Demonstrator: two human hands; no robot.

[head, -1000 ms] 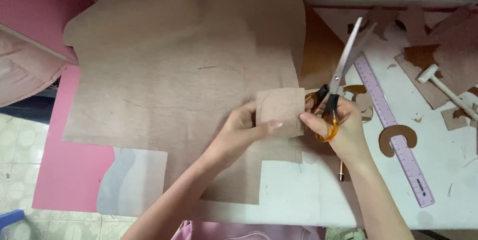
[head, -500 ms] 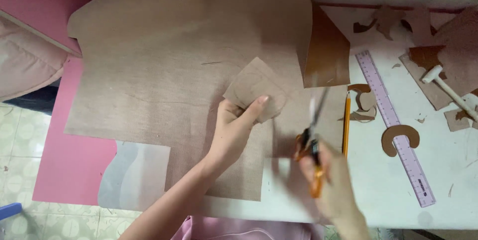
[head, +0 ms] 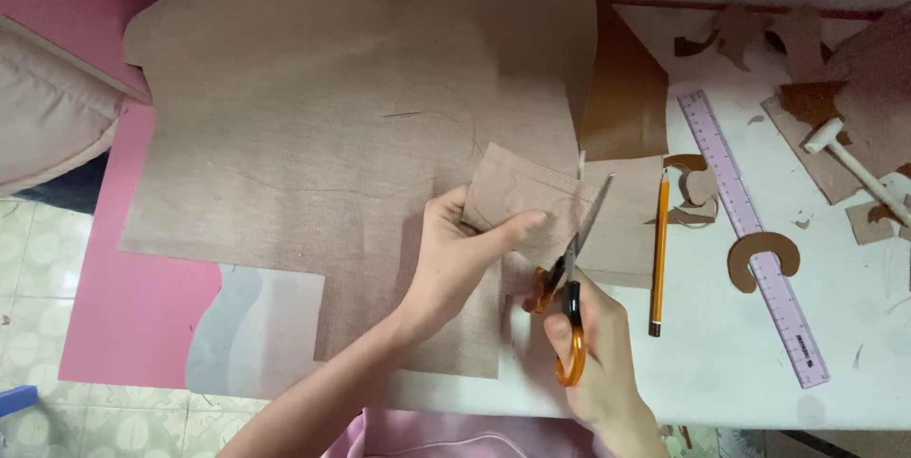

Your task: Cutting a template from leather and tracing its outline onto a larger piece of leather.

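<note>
Having swung down from upright, the orange-handled scissors in the right hand now bite, blades narrowly parted, into the small tan fabric piece pinched by the left hand.

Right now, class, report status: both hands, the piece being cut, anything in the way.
Left hand pinches small fabric piece. Right hand works orange-handled scissors, blades open at the piece's edge. Pencil lies just right, clear.

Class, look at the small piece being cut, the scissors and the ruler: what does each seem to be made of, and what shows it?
Small tan piece in the left hand: probably woven fabric, matte, fine weave visible, like the large sheet beneath.
Scissors in the right hand: shiny metal blades, glossy orange handles, likely plastic.
Ruler: translucent lilac, probably plastic.
</note>
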